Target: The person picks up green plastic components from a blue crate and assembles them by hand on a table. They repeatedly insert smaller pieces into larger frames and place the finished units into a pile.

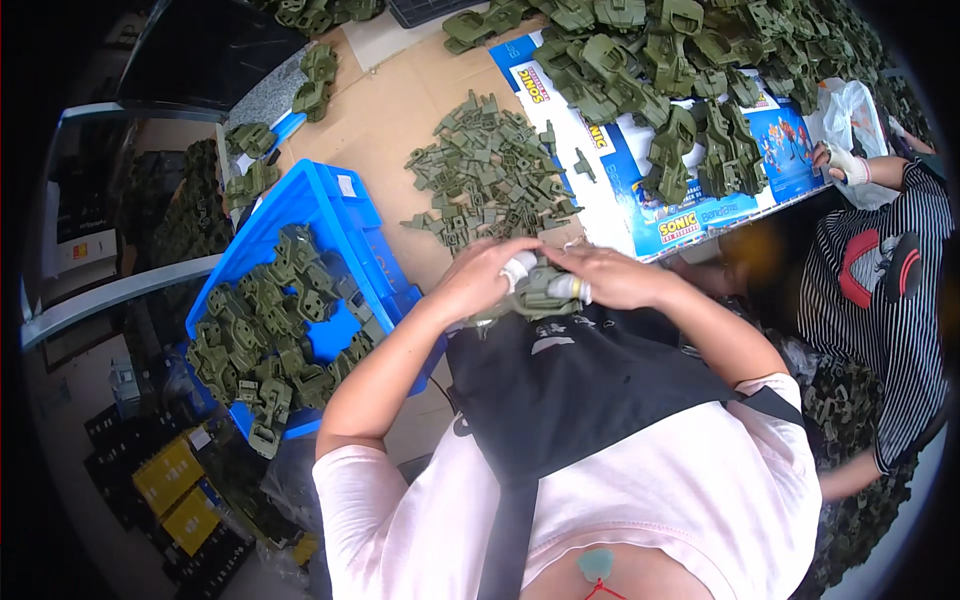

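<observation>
Landmark for all places: the heap of small green pieces (pixel 490 170).

- Table (pixel 375 120): brown board surface under the heap, reaching well past its far side.
- Blue crate (pixel 318 190): left of the heap and nearer the body, tilted in view. Green mouldings (pixel 270 310) lie jumbled inside.
- Printed sheet (pixel 625 190): blue and white, right of the heap. Larger green shells (pixel 650 60) lie piled on it, and on beyond the heap's far right.
- Co-worker's striped sleeve (pixel 870 240): well right of the heap; that person's hand is by a clear bag (pixel 850 115).
- Heap itself: loose, flat-lying, many shapes, no common direction.
- Held green part (pixel 545 295): on the body side of the heap, toward its right end, in front of the apron. Long axis seems to run roughly side to side, across the line from body to heap. Partly covered; cannot tell whether one piece or several.
- Left hand (pixel 478 280): nearer the heap, just beside its near edge. Right hand (pixel 615 277): farther to the right.
- Grip: both hands curled inward, closed about the part from either end, fingertips meeting over its far side; little opening shows. Pale finger wraps (pixel 570 288) on both.
</observation>
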Demonstrator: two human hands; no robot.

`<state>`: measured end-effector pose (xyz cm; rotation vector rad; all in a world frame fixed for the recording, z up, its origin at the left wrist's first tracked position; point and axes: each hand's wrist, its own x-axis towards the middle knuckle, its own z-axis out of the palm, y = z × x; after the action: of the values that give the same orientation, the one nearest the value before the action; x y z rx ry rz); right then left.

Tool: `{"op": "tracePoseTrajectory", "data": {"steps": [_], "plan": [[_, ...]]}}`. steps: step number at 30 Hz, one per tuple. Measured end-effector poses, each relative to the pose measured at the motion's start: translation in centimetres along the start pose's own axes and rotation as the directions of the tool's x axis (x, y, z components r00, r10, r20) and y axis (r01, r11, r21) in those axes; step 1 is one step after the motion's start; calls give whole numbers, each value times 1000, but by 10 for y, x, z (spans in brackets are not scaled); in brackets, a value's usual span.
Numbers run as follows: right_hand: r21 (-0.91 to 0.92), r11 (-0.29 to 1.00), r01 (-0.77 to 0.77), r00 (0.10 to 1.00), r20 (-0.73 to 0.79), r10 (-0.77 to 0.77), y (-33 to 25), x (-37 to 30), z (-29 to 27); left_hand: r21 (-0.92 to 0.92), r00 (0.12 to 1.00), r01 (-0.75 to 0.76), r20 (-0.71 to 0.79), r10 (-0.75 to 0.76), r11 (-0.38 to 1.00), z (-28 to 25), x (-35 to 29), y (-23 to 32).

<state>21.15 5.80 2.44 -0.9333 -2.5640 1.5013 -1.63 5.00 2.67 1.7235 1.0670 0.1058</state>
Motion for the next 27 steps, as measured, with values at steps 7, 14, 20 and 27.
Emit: {"op": "tracePoseTrajectory", "data": {"steps": [7,14,20,27], "plan": [[54,998,20,992,-127,-13,-7,2,8,-199,983,28,186,10,980,7,-9,-9],[-6,1000,-11,993,-116,10,-25,-2,-11,-26,999,38,26,-38,999,10,-30,9],[72,997,-42,998,-44,45,-36,2,-9,23,992,-85,-88,87,996,13,-33,12],[228,961,-155,987,-5,161,-25,2,7,68,997,76,-33,-74,995,21,-31,13]]}}
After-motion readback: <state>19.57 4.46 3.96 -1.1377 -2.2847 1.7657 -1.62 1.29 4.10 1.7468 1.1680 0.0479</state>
